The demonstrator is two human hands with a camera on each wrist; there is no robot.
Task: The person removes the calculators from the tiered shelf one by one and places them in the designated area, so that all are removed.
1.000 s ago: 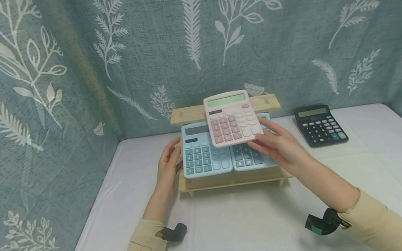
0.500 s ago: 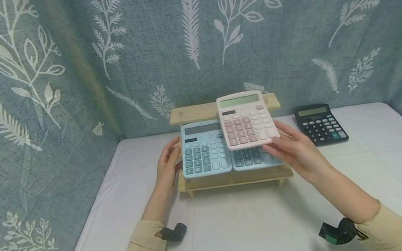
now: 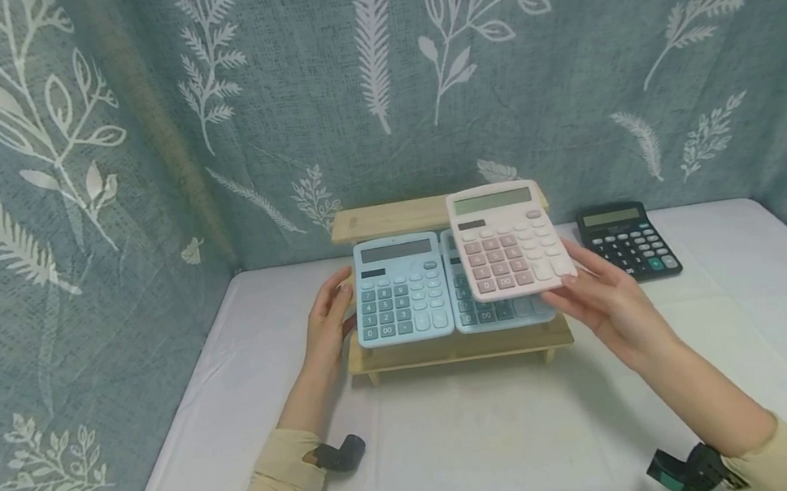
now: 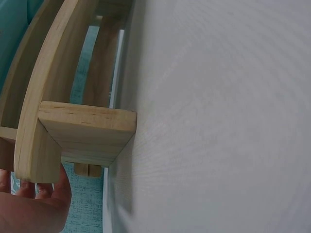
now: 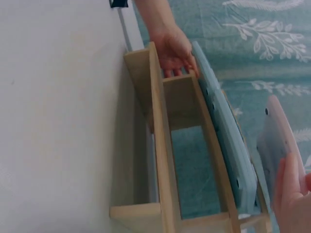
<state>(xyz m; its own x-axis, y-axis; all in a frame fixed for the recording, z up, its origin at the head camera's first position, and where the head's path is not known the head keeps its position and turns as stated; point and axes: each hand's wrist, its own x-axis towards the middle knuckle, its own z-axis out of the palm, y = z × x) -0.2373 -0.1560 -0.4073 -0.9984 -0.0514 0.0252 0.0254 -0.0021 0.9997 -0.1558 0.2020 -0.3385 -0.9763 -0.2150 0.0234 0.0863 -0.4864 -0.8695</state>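
Observation:
My right hand pinches a pale pink calculator by its lower right corner, thumb on the front and fingers behind. It is held up in front of the stand, and in the right wrist view a gap shows between it and the blue calculators. Two light blue calculators lean side by side on a tiered wooden stand: the left one shows fully, the right one is mostly covered by the pink one. My left hand grips the stand's left end, its fingers curled around the wood beside the blue calculator.
A black calculator lies on the white-covered table, right of the stand and behind my right hand. A leaf-patterned blue-green curtain hangs behind and at both sides. Cameras are strapped at both wrists.
My right hand has carried the pink calculator rightward and slightly down, from the middle of the stand to over the right blue calculator, uncovering the left one. My left hand has stayed put.

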